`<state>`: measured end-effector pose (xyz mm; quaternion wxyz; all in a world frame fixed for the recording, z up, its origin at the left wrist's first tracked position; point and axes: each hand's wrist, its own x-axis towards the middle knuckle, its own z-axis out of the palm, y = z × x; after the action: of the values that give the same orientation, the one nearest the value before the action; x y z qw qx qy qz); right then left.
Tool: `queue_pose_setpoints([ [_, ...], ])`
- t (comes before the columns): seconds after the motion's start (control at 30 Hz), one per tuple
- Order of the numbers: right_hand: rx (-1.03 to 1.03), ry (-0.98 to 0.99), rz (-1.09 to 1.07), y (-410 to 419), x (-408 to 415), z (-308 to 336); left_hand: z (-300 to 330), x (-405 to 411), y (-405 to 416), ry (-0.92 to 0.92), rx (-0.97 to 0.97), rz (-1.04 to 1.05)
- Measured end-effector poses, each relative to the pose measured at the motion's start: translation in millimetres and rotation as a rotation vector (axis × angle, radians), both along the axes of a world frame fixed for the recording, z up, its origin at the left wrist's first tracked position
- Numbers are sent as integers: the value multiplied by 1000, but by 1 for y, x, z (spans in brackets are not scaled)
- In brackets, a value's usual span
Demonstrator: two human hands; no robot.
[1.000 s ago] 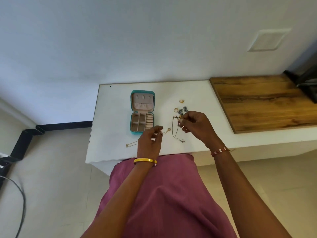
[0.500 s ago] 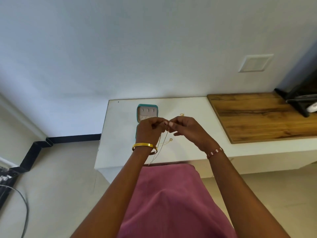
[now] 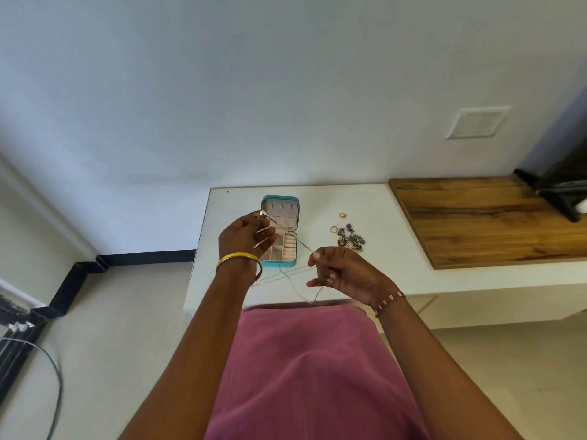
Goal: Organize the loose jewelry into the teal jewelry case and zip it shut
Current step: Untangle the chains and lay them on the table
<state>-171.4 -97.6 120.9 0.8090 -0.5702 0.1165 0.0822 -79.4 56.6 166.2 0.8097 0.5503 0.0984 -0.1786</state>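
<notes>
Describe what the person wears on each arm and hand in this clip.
Both forearms are bare, with no sleeves in view. The left hand has a plain gold bangle at the wrist. The right hand has a thin beaded bracelet in red and white. No rings are discernible.

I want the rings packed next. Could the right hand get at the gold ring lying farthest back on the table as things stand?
Probably not yet: the path to the gold ring looks open, but the right hand is pinching the thin chain, which the left hand also holds.
</notes>
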Motion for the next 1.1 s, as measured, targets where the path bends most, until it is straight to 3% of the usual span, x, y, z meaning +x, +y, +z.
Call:
queue_pose_setpoints([
  [0.17, 162, 64, -210, -19, -2, -12, -23, 27, 23, 212, -114, 202],
  [0.33, 476, -1, -355, -27, 4, -24, -52, 28, 28, 349, -163, 218],
  [0.47, 549, -17, -497, -24, 15, -25, -73, 22, 26, 456, -175, 181],
  [0.57, 330, -18, -453, -22, 22, -15, -87, 15, 26, 510, -120, 138],
  [0.67, -60, -32, -312, -21, 29, 6, -98, 11, 25, 462, 83, 3],
  [0.8, -532, -58, -70, -10, 43, 39, -94, 7, 16, 285, 425, -202],
  [0.9, -758, -24, 63, 0, 51, 52, -80, 4, 5, -22, 747, -374],
  [1.0, -892, 10, 185, 9, 56, 57, -56, 0, -9, -290, 663, -363],
  [1.1, -980, 45, 295, 13, 56, 62, -33, -5, -18, -371, 495, -372],
])
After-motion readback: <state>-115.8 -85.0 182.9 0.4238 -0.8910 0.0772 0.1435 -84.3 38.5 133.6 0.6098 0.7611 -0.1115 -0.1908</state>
